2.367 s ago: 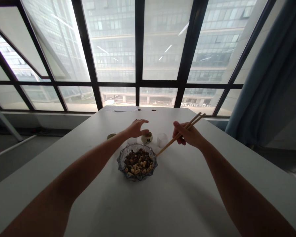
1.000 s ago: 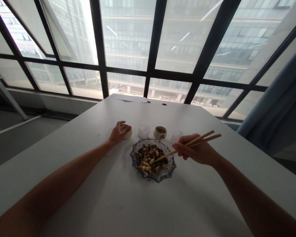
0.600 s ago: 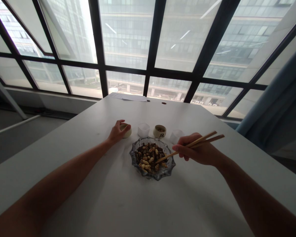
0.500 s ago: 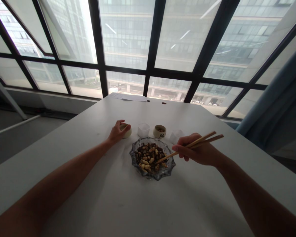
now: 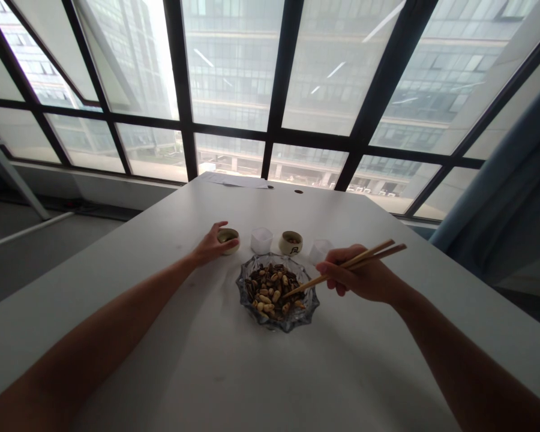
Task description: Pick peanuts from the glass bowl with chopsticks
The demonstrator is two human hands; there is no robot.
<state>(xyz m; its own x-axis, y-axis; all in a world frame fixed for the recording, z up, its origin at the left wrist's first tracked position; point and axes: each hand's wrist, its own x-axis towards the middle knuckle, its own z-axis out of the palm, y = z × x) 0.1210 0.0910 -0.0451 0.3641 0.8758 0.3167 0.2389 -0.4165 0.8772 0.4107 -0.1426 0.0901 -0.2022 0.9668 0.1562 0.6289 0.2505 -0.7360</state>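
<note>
White table (image 5: 218, 372), black-framed windows (image 5: 231, 66), scalloped glass bowl (image 5: 276, 324)

The right hand (image 5: 360, 275) clasps wooden chopsticks (image 5: 373, 252), tips among the bowl's peanuts (image 5: 266, 302) and dark seeds (image 5: 252, 288). The left hand (image 5: 209, 247) touches a ceramic cup (image 5: 228, 234), fingers half-curled round it; whether they grip cannot be told. Right of it stand an angular translucent cup (image 5: 261, 240), a character-marked cup (image 5: 290, 245) and a second translucent cup (image 5: 320, 249).

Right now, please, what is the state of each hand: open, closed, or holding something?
Left hand: curved around the leftmost cup; whether its grip is firm cannot be told.
Right hand: closed, holding chopsticks, tips in the glass bowl.
</note>
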